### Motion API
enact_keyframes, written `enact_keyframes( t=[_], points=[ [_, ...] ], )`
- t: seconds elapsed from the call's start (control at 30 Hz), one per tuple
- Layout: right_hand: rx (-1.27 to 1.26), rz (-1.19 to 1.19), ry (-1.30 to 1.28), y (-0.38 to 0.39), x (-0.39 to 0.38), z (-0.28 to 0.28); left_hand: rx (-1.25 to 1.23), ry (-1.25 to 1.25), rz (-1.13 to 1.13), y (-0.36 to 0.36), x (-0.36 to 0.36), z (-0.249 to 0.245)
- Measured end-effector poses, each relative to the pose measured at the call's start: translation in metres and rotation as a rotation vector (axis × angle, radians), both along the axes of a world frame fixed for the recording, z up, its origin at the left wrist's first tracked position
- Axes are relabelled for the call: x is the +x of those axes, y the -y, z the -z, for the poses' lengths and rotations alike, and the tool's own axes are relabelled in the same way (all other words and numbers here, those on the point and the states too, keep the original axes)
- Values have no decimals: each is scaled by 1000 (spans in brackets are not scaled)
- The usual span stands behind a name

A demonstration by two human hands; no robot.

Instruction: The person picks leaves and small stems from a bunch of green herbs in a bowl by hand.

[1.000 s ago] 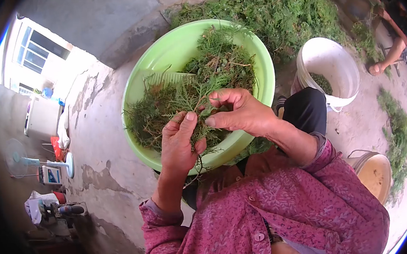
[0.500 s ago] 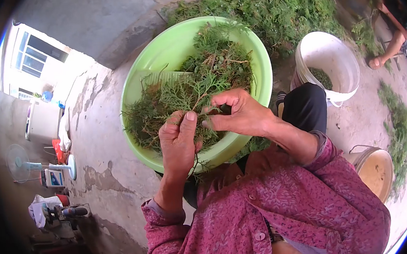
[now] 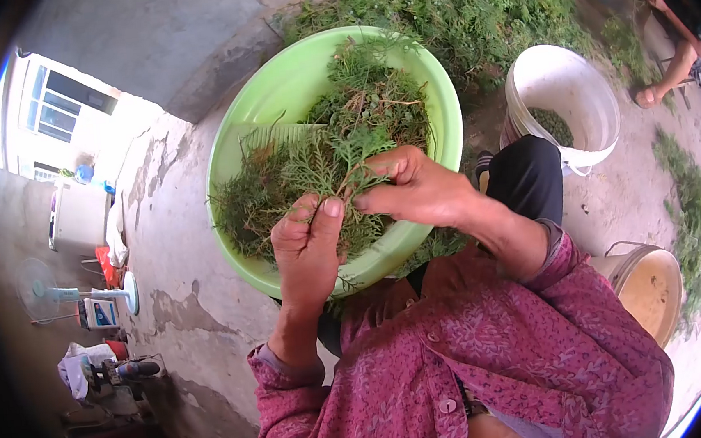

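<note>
My left hand [image 3: 307,243] is closed, thumb and forefinger pinching the stem of a green cypress sprig [image 3: 313,166]. From the other side my right hand [image 3: 418,187] pinches the same sprig, its fingertips close to my left thumb. Both hands are over the near part of a light green plastic basin [image 3: 250,95]. Inside the basin lies a heap of cypress clippings [image 3: 387,105], some green and some brownish. A pale green piece with a toothed-looking edge [image 3: 265,133] shows at the left of the heap, partly covered.
Behind the basin is a large pile of cypress branches [image 3: 475,20]. A white bucket [image 3: 597,109] with small green bits inside stands to the right, and a second bucket [image 3: 653,298] is nearer. Another person's foot [image 3: 650,97] shows at far right. A fan [image 3: 130,292] stands left.
My right hand has moved slightly left and up, its fingers now closed on the sprig beside my left thumb. My left hand has barely moved. The camera view has shifted a little.
</note>
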State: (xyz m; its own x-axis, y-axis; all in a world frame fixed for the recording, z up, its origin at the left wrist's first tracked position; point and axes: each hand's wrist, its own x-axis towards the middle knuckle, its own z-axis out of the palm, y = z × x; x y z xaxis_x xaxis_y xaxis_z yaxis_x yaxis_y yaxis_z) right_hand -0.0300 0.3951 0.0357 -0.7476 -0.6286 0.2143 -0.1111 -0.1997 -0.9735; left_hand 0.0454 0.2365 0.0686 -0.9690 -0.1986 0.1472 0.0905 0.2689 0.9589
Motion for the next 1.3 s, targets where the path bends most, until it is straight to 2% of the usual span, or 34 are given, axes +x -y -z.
enact_keyframes(
  t=[0.03,0.07,0.1,0.17,0.2,0.27,0.3,0.37,0.43,0.5,0.53,0.6,0.63,0.7,0.77,0.83,0.87,0.9,0.93,0.97,1.0,1.03,1.1,1.13,1.17,1.23,1.27,1.3],
  points=[
    [-76,-172,260,-6,-3,-4,-17,-20,71,3,0,0],
    [-178,-289,402,-12,-4,-8,-35,-39,139,4,1,0],
    [-181,-292,403,-13,-2,-12,-38,-38,137,3,2,-1],
    [62,-114,133,-15,2,-18,289,122,58,-4,3,-3],
    [60,-111,133,-18,2,-18,286,122,60,-8,3,-6],
    [-113,-353,251,-26,2,-18,289,53,113,-16,3,-12],
    [-116,-354,252,-30,4,-20,286,55,113,-14,-1,-13],
    [-293,-648,419,-38,7,-26,830,218,34,3,-12,-15],
    [-510,-687,577,-38,-1,-11,812,204,97,20,-14,-8],
    [-631,-583,761,-46,-9,-6,978,261,220,28,-16,-5],
    [-631,-515,632,-50,-15,4,971,258,218,33,-18,-3],
    [-415,-63,398,-79,-25,1,986,214,229,39,-19,0],
    [-499,123,359,-94,-30,-3,984,215,224,44,-18,-1],
    [-493,579,201,-129,-43,-11,948,66,126,59,-18,-5],
    [-452,1044,6,-170,-63,-4,690,-59,-31,70,-22,-16],
    [-220,1415,-194,-212,-94,26,454,-183,-57,86,-31,-24],
    [294,1547,-303,-231,-107,44,451,-180,-57,92,-37,-26],
    [824,1616,-407,-242,-114,60,340,-177,-159,99,-44,-25],
    [817,1622,-407,-243,-118,77,229,-180,-258,105,-51,-24],
    [1067,1708,-433,-241,-122,94,224,-188,-255,115,-59,-19],
    [1325,1779,-449,-237,-123,99,13,48,-331,116,-65,-17],
    [1319,1783,-437,-236,-126,100,-203,286,-402,115,-70,-18],
    [955,1407,-295,-223,-133,99,-744,442,-332,90,-64,-22],
    [855,1288,-246,-210,-130,87,-905,416,-247,85,-64,-20],
    [755,1170,-203,-195,-128,72,-956,537,-293,72,-69,-23],
    [596,1083,-218,-174,-133,64,-1030,419,-216,88,-87,2],
    [453,1039,-147,-162,-133,59,-1036,415,-212,90,-93,9],
    [422,1002,-110,-156,-140,60,-992,336,-114,76,-99,12]
  ],
)
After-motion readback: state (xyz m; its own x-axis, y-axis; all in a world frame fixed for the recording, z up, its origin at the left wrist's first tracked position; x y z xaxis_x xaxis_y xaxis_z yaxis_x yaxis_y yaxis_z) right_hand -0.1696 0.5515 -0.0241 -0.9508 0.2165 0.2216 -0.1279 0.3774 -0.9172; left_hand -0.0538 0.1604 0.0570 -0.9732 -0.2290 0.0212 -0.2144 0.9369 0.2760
